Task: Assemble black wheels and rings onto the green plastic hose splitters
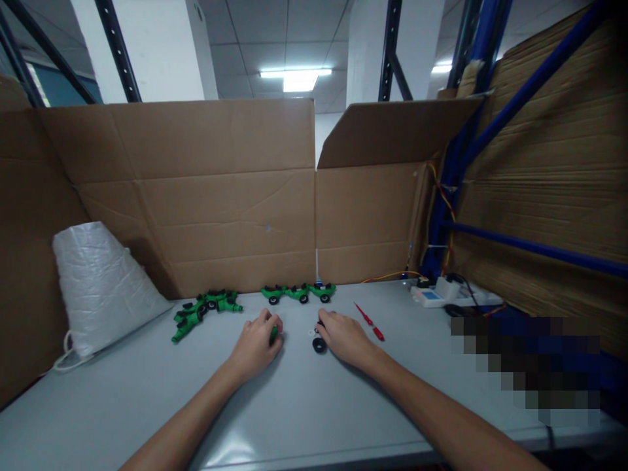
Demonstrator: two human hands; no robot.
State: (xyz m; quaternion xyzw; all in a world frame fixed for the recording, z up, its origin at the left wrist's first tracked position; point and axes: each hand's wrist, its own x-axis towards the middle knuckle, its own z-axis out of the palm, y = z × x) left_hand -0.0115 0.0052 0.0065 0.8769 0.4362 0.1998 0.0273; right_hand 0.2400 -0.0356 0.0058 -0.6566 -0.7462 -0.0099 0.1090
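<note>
My left hand (256,343) is curled closed around a small green plastic toy piece (273,335), most of it hidden by the fingers. To the right, the fingertips of my right hand (345,335) close on a small black toy wheel (320,325), partly covered. Another black toy wheel (318,345) lies on the table just below those fingertips, with a small clear piece beside it. Beyond my hands stands a row of green toy vehicles (297,294) with black wheels. A red screwdriver (370,322) rests right of my right hand.
Several green toy parts (206,309) are heaped on the grey table (275,418) at left. A white woven sack (105,288) leans by the left cardboard wall. Cardboard (220,216) closes off the back. A power strip (441,294) with cables sits at right near a blue rack post (441,216).
</note>
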